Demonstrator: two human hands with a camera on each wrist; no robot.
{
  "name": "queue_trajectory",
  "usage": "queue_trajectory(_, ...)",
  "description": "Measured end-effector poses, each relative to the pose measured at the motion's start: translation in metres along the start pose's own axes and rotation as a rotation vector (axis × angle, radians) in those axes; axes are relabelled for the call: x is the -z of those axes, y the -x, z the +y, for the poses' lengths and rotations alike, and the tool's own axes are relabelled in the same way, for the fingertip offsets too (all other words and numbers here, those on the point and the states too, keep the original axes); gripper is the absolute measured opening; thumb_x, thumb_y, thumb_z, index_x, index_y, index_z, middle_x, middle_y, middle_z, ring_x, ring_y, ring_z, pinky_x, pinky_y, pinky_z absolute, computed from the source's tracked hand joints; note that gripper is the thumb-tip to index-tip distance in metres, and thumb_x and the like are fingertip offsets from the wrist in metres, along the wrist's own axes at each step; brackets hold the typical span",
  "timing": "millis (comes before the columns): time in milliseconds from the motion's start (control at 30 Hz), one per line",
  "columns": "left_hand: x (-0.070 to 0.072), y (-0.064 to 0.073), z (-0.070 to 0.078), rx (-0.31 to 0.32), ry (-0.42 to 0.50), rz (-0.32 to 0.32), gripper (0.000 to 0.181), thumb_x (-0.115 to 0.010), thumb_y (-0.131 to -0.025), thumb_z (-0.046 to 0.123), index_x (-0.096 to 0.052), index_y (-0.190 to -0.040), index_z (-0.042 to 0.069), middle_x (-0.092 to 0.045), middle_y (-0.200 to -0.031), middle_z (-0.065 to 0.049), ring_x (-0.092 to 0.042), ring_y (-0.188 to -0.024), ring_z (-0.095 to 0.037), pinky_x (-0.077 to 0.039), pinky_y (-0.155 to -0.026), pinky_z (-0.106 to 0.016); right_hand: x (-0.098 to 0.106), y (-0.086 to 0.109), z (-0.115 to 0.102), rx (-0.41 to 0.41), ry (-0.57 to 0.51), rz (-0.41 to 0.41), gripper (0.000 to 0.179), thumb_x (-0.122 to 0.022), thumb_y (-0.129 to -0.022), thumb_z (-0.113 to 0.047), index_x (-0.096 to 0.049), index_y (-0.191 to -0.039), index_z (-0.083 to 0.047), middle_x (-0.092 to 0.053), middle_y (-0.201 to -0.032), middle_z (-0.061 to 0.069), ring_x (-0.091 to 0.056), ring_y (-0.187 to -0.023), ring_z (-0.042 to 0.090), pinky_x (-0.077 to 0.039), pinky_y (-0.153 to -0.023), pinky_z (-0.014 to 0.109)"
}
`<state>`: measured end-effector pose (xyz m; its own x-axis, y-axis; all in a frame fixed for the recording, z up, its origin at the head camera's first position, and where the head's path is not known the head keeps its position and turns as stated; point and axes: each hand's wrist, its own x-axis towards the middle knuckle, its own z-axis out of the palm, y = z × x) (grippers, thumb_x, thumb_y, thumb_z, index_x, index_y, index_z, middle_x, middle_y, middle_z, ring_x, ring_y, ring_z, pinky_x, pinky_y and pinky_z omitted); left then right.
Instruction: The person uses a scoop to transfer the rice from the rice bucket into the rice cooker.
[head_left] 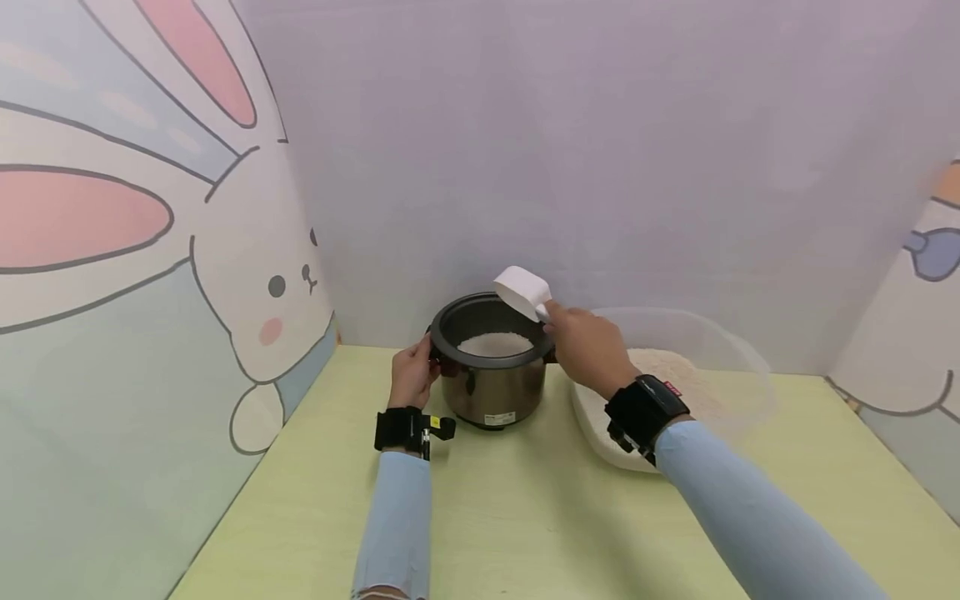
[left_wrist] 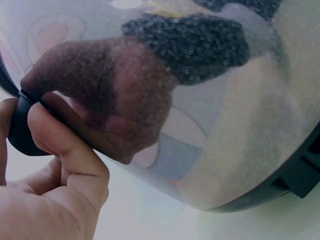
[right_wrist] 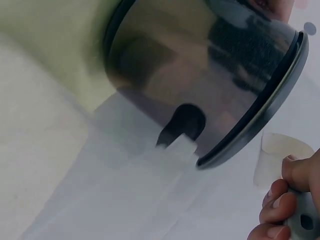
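The left hand point(head_left: 411, 375) pinches the rice cooker point(head_left: 491, 392)'s left handle point(left_wrist: 24, 131); the raised right hand point(head_left: 588, 346) grips a white scoop point(head_left: 522, 289) pointing far left, its long axis slanting.

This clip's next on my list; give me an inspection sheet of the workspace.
Surface: pale green table.
Job's things: pot with white grains inside; scoop tilted above its rim, contents unclear; white tub of pale grains, clear lid-like piece at it.
Clutter: nothing seen.
Grips: left grip pinches the pot's left handle; right grip holds the scoop.
Cables: nothing seen on the table; unclear at the wrist straps.
Surroundings: plain pale wall behind, rabbit drawing at left, another cartoon at right.
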<state>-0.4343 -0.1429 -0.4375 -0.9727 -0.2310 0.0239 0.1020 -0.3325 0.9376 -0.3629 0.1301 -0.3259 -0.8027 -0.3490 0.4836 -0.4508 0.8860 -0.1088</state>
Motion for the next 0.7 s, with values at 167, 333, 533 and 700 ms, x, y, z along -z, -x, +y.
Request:
queue_trajectory(167,0.001,-0.001,-0.001,0.008,0.001,-0.009,0.033,-0.064,-0.103,0.032,-0.069,-0.087,0.004,-0.057,-0.085,-0.005,-0.046,-0.054,-0.009,-0.048,-0.058,-0.021,0.011,0.013,0.025,-0.043,-0.007,0.047,0.035,-0.061,-0.103,-0.013,-0.056,-0.134,0.002,-0.069,-0.089,0.020,-0.065,-0.071,0.037,-0.049,-0.055,0.050)
queue_trajectory(333,0.005,-0.001,0.000,0.026,0.004,-0.030,0.034,-0.065,-0.103,0.034,-0.068,-0.088,0.003,-0.057,-0.085,-0.005,-0.042,-0.051,-0.010,-0.048,-0.060,-0.022,0.021,0.031,0.051,-0.116,0.030,0.035,0.035,-0.061,-0.102,-0.010,-0.056,-0.134,0.003,-0.068,-0.089,0.023,-0.063,-0.066,0.038,-0.046,-0.051,0.049)
queue_trajectory(533,0.003,0.014,0.016,0.032,-0.012,-0.058,0.032,-0.061,-0.105,0.028,-0.069,-0.083,0.005,-0.056,-0.084,-0.005,-0.047,-0.057,-0.012,-0.050,-0.064,-0.025,0.026,0.052,0.078,-0.187,0.053,-0.007,0.036,-0.059,-0.102,-0.008,-0.055,-0.135,0.004,-0.068,-0.092,0.024,-0.061,-0.066,0.036,-0.042,-0.048,0.045)
queue_trajectory(700,0.002,0.007,0.007,0.012,-0.001,-0.029,0.036,-0.062,-0.105,0.030,-0.065,-0.077,0.006,-0.055,-0.081,-0.004,-0.047,-0.055,-0.009,-0.049,-0.060,-0.023,0.027,0.066,0.096,-0.230,0.057,-0.071,0.022,-0.063,-0.100,-0.006,-0.060,-0.119,0.005,-0.067,-0.089,0.023,-0.060,-0.066,0.036,-0.043,-0.050,0.045)
